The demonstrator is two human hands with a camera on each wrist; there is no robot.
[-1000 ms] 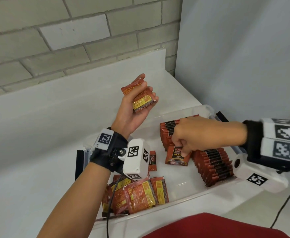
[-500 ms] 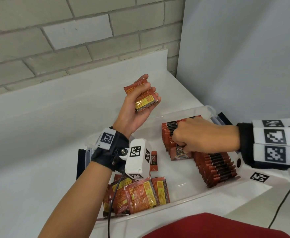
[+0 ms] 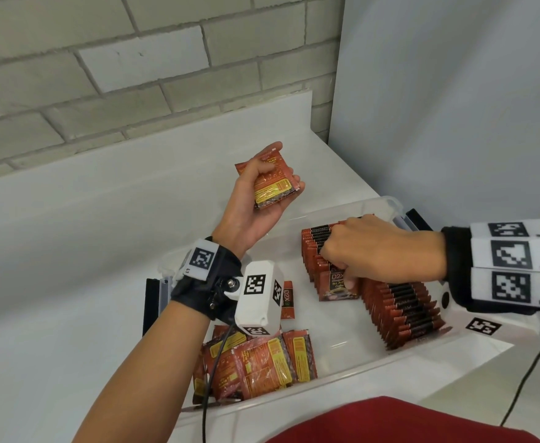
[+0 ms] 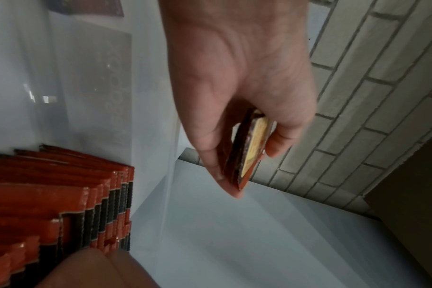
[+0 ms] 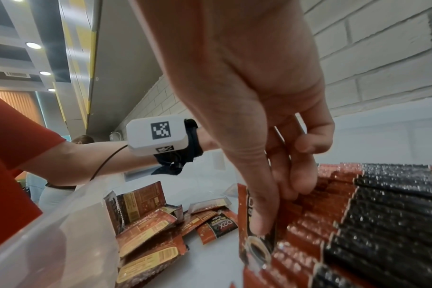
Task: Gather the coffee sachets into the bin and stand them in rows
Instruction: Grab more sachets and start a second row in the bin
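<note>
- Head view: the clear plastic bin [image 3: 387, 201] sits on the white counter [image 3: 70, 251], and every sachet in sight is either inside it or in a hand, so the gathering looks close to done. Two rows of standing sachets [image 3: 402, 308] run along the bin's right side, packed edge to edge; that part of the job appears well advanced.
- Head view: the right hand [image 3: 380, 251] rests on top of the far row, its fingers curled down, pinching a single sachet [image 3: 337, 286] whose printed face points at the camera. The likely step is slotting this one in at the near end of that row.
- Head view: the left hand [image 3: 255, 199] is raised over the bin's far edge, fingers closed round a small stack of sachets [image 3: 273, 187] waiting their turn. A loose pile [image 3: 262, 359] lies flat in the near left corner, and one more sachet [image 3: 288, 298] shows behind the left wrist camera; these are left to be stood up.
- Left wrist view: thumb and fingers clamp the held stack edge-on, the standing rows visible below to the left.
- Right wrist view: the thumb presses the front of the single sachet against the row's end, fingers behind it; the flat pile lies beyond, well apart.
</note>
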